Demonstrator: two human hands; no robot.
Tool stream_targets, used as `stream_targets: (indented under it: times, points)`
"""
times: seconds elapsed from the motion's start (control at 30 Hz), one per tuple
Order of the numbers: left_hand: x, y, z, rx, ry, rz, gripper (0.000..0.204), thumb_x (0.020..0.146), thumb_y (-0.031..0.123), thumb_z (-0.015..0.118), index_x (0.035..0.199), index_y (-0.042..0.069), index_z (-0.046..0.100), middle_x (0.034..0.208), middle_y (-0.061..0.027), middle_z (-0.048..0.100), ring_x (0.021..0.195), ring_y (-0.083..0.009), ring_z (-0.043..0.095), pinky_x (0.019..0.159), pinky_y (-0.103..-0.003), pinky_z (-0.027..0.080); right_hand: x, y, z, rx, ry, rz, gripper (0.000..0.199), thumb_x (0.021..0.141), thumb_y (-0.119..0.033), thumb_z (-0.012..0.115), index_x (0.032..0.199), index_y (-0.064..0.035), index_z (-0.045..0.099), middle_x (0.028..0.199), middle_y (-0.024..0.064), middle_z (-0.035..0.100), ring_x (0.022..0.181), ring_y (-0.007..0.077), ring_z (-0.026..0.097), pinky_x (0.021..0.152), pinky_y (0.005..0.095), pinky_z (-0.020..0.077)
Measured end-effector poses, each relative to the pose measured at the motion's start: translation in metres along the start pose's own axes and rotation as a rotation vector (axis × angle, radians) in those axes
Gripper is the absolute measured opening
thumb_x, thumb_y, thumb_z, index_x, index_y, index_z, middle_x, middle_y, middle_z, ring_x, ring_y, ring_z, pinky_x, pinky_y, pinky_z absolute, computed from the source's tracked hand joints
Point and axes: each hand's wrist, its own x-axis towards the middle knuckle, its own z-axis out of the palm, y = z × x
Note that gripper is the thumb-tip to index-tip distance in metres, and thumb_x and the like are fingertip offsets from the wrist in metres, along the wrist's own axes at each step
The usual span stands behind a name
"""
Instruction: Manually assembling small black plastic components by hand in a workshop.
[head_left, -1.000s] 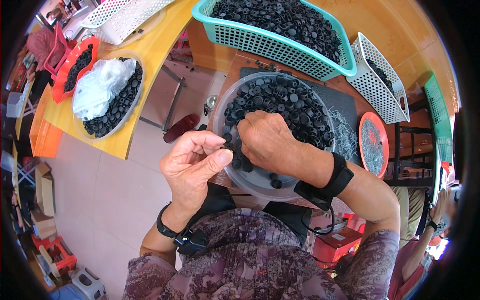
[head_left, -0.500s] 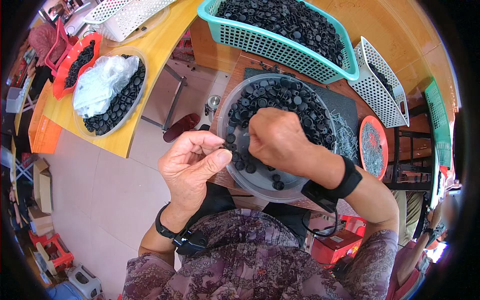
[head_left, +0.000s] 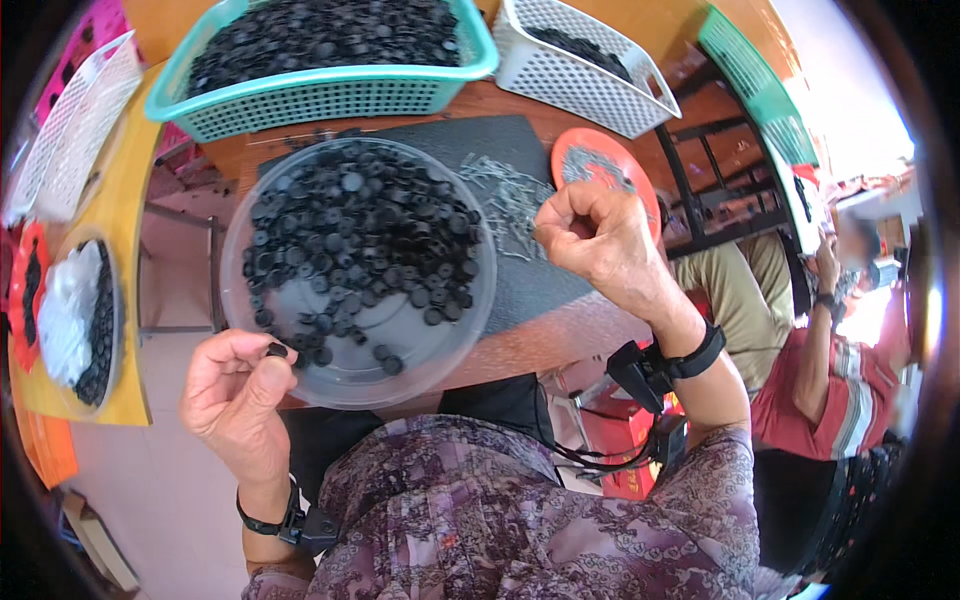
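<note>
- White plastic bag (head_left: 65,312) at far left, crumpled, lying in a round dish on top of small black parts, over the yellow table (head_left: 118,215).
- No labels, signs or screens anywhere else in view.
- No boxes or printed wrappers among the baskets and dishes either; only that one bag counts as packaging.
</note>
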Motion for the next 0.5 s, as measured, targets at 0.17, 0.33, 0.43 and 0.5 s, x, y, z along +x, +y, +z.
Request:
stream_targets:
  times: [0.17, 0.33, 0.43, 0.5]
  points:
    - [-0.002, -0.003, 0.026, 0.011, -0.068, -0.017, 0.025, 0.074, 0.005, 0.072, 0.092, -0.003, 0.056, 0.079, -0.0106, 0.061, 0.068, -0.0146, 0.059, 0.056, -0.021, 0.047, -0.027, 0.041, 0.003, -0.138, 0.025, -0.001, 0.004, 0.069, -0.002, 0.058, 0.071, 0.0010, 0.057, 0.064, 0.0059, 0.057, 0.058, 0.0166, 0.054, 0.055, 0.0299, 0.0437]
    - [-0.006, -0.003, 0.043, 0.051, -0.105, -0.006, 0.025, 0.074, 0.005, 0.072, 0.092, -0.003, 0.057, 0.080, -0.0103, 0.061, 0.069, -0.0151, 0.059, 0.058, -0.021, 0.048, -0.029, 0.066, 0.013, -0.405, 0.103, -0.296, 0.003, 0.068, -0.001, 0.059, 0.070, -0.0002, 0.057, 0.069, 0.0139, 0.057, 0.069, 0.0335, 0.058, 0.061, 0.0405, 0.0457]
    - [-0.007, -0.004, 0.043, 0.100, -0.118, 0.014, 0.024, 0.074, 0.005, 0.072, 0.092, -0.003, 0.058, 0.082, -0.0098, 0.061, 0.070, -0.0152, 0.060, 0.058, -0.022, 0.048, -0.029, 0.073, 0.009, -0.396, 0.154, -0.321, 0.004, 0.069, -0.001, 0.060, 0.073, -0.0013, 0.059, 0.070, 0.0131, 0.056, 0.070, 0.0323, 0.057, 0.062, 0.0400, 0.0449]
    - [-0.006, -0.004, 0.044, 0.125, -0.135, 0.034, 0.024, 0.074, 0.005, 0.072, 0.092, -0.002, 0.058, 0.082, -0.0095, 0.061, 0.070, -0.0151, 0.060, 0.058, -0.022, 0.049, -0.031, 0.076, 0.007, -0.399, 0.186, -0.341, 0.004, 0.069, -0.001, 0.061, 0.073, -0.0015, 0.060, 0.069, 0.0128, 0.055, 0.070, 0.0319, 0.056, 0.061, 0.0397, 0.0446]
